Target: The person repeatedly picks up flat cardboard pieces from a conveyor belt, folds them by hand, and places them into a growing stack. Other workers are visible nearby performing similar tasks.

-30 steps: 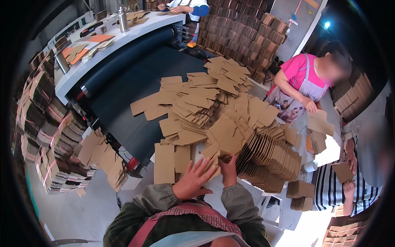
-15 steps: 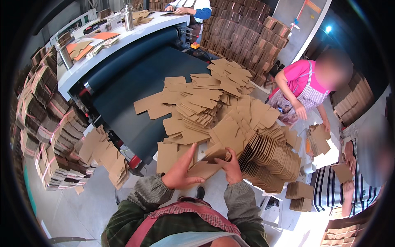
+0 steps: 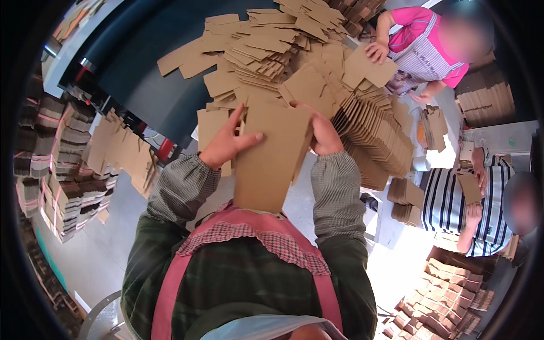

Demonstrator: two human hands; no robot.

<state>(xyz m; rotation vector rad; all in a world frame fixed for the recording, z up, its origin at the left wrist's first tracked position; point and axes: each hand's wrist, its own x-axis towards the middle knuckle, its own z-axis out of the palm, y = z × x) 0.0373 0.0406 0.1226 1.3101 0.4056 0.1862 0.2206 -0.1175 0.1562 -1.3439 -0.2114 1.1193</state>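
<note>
Between my two hands is a flat brown cardboard piece [image 3: 272, 156], its broad face turned up toward me and its lower edge close to my apron. My left hand [image 3: 226, 141] is at its left edge, with the thumb over the face and the fingers pointing away from me. On the other side, my right hand [image 3: 324, 131] grips the right edge, where another cardboard layer shows behind; some fingertips are hidden. Just beyond lies a heap of loose cardboard pieces [image 3: 258, 45]. A row of cardboard pieces standing on edge [image 3: 377, 133] is right of my right hand.
A dark conveyor belt [image 3: 150, 93] runs behind the heap on the left. Bundled cardboard stacks [image 3: 68, 153] stand at the left. At the right, a person in a pink top [image 3: 411, 28] handles cardboard, and a person in a striped top [image 3: 445, 204] holds a small piece.
My view has tilted downward. The cardboard between my hands has come up and now shows its broad face. The person in pink now has a hand on a cardboard piece by the row.
</note>
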